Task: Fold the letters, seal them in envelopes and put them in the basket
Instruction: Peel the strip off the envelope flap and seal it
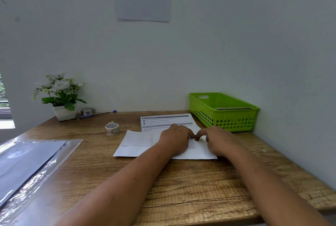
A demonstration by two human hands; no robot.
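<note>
Far left on the desk (181,185) lies a clear plastic sleeve (36,162) holding grey sheets, well apart from the work. Behind it stand a potted plant (61,95), a dark tape roll (87,111) and a pen (96,114), all against the wall. A patterned tape roll (112,128) stands just left of the white envelope (138,144).

The envelope lies flat at the middle of the desk, long axis running left to right, its far edge overlapping a printed sheet (163,119). Both hands rest on its right half, so the left half lies bare.

The left hand (175,139) lies knuckles up, its fingers (190,133) curled with the tips down on the envelope. Whether they press or pinch cannot be told. The right hand (218,140) faces it, thumb and forefinger curled together on a small tape piece (199,139) at the point where the two hands meet. The step in hand is judged to be sealing the flap.

The green basket (225,118) stands to the right, beyond the right hand, against the wall corner, with one envelope-like item (234,108) lying on its rim. The right hand is the nearer one to it. Transfer calls for a lift to the right and away from the person. Nothing stands between the envelope and the basket except the basket's own near wall, which the envelope must clear. Its long axis lies roughly across the basket's, so a turn is likely needed.
</note>
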